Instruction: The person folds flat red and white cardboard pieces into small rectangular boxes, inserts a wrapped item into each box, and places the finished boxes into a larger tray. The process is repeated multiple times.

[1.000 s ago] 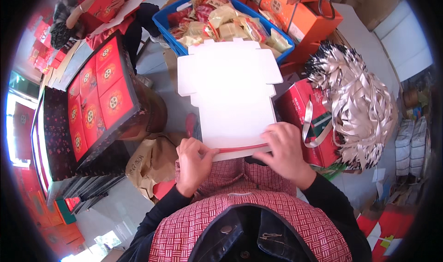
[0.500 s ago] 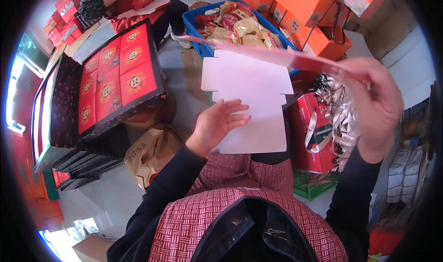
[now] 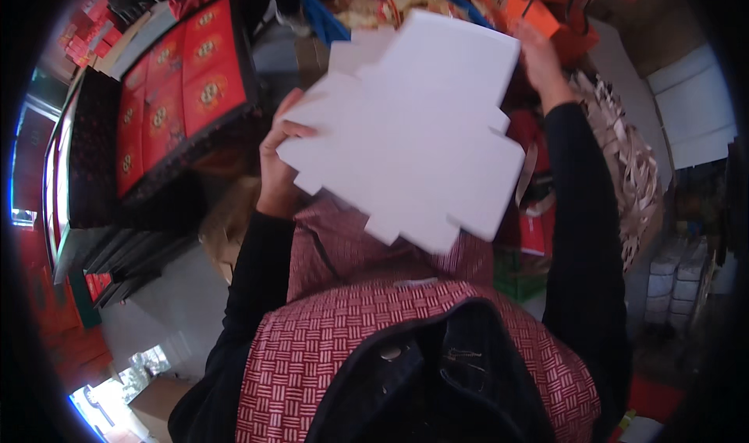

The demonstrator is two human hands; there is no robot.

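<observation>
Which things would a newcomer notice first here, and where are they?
Probably the large white notched sheet in the centre, with the left hand at its left edge and the right hand at its upper right corner. Next, perhaps, the red square packs in a dark case at the left, then the pale ribbons at the right.

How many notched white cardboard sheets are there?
2: an upper sheet, gripped by the bare left hand; a lower sheet showing past the other's upper-left edge. More may be hidden.

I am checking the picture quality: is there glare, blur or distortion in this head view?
All in the head view: glare, a bright patch, lower left; right hand blurred; white cardboard shows little detail; corners black, far-left edges curved.
</observation>
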